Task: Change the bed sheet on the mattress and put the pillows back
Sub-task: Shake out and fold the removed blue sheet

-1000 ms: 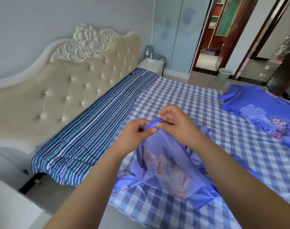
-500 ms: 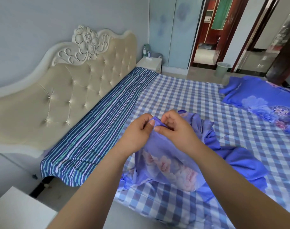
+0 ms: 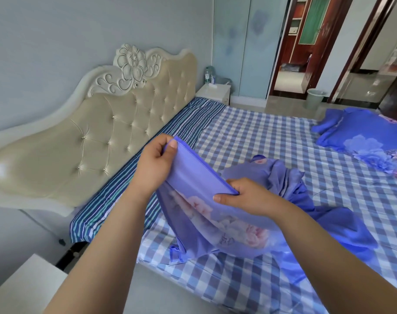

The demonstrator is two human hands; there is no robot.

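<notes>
Though the bed [image 3: 249, 137] takes up most of the view, with a checked sheet [image 3: 328, 168] laid across it and a striped layer [image 3: 129, 191] bare along the headboard [image 3: 97, 141], the work in hand is the purple floral cloth [image 3: 217, 214] heaped at the near edge. It looks thin, light and limp, so it will sag wherever it is not held and offers nothing stiff to push against; the hemmed edge is the sound place to take it, being firmer and easier to follow to a corner. Whether it is a pillowcase or a folded sheet I cannot tell, since most of it lies bunched on the bed. A pillow [image 3: 360, 137] in matching purple lies well apart at the far side. The left hand [image 3: 156, 164] pinches one end of the hem between thumb and fingers, raised above the bed; the right hand [image 3: 242, 196] grips the same hem lower down, so the edge runs taut between them.
</notes>
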